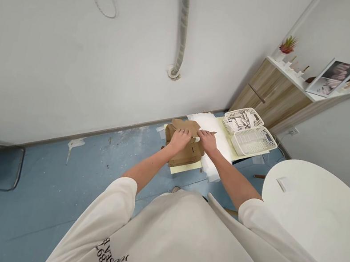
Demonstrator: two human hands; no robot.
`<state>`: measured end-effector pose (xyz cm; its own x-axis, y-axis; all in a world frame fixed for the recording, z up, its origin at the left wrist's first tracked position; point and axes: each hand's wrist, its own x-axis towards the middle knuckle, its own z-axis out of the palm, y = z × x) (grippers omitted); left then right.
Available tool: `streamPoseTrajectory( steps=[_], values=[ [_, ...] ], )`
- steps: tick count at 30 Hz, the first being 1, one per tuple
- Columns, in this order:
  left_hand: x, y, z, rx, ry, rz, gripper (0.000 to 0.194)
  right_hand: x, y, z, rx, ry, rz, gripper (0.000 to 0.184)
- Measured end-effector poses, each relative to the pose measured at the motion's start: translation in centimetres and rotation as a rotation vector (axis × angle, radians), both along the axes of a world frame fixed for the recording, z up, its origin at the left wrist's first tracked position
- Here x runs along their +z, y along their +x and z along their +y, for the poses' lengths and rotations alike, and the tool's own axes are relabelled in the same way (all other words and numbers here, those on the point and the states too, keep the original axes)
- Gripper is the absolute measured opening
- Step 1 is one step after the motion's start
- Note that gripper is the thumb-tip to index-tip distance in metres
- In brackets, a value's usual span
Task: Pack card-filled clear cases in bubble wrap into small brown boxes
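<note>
A brown cardboard box (187,155), flattened or partly folded, lies on a low pale-yellow table top in front of me. My left hand (180,140) has its fingers bent over the cardboard near its middle. Close beside it, my right hand (207,141) is closed on the cardboard's right side, and a thin brown tip pokes out past its fingers. A small white patch shows on the cardboard between the two hands. White wrapping sheets (223,155) lie to the right, partly under my right forearm. My fingertips are too small to make out fully.
Two white plastic baskets stand on the table's right end: one basket (260,121) with folded printed papers, the nearer basket (272,144) with clear packets. A wood-grain cabinet (275,92) is behind them. At right is a round white table (314,205); a metal-framed chair (20,171) is at left.
</note>
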<state>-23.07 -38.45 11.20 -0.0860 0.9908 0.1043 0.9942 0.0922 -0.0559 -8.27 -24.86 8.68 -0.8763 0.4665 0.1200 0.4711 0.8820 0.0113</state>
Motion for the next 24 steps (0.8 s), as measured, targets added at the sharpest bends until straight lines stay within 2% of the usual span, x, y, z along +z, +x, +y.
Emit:
streamPoseTrajectory(
  steps=[3, 6, 11, 14, 18, 21, 24],
  values=[
    [1.8, 1.3, 2.4, -0.047, 0.084, 0.007, 0.043, 1.6, 2.3, 1.4, -0.064, 0.067, 0.117, 0.048],
    [3.1, 3.9, 5.0, -0.113, 0.145, -0.03, 0.051, 2.8, 6.1, 3.0, -0.145, 0.128, 0.208, 0.049],
    [4.5, 11.2, 9.5, -0.248, 0.223, -0.061, 0.056, 4.2, 15.5, 5.0, -0.313, 0.196, 0.278, 0.048],
    [5.1, 17.4, 11.9, -0.374, 0.244, -0.075, 0.058, 4.4, 22.6, 5.4, -0.439, 0.23, 0.298, 0.046],
    [5.2, 27.4, 14.5, -0.558, 0.223, -0.104, 0.061, 4.0, 33.3, 5.0, -0.604, 0.269, 0.316, 0.045],
    [4.6, 35.8, 15.8, -0.681, 0.189, -0.126, 0.063, 3.2, 42.1, 3.8, -0.725, 0.266, 0.311, 0.048],
    [3.5, 44.2, 16.4, -0.79, 0.142, -0.157, 0.064, 2.6, 50.7, 2.0, -0.847, 0.201, 0.263, 0.052]
  ],
)
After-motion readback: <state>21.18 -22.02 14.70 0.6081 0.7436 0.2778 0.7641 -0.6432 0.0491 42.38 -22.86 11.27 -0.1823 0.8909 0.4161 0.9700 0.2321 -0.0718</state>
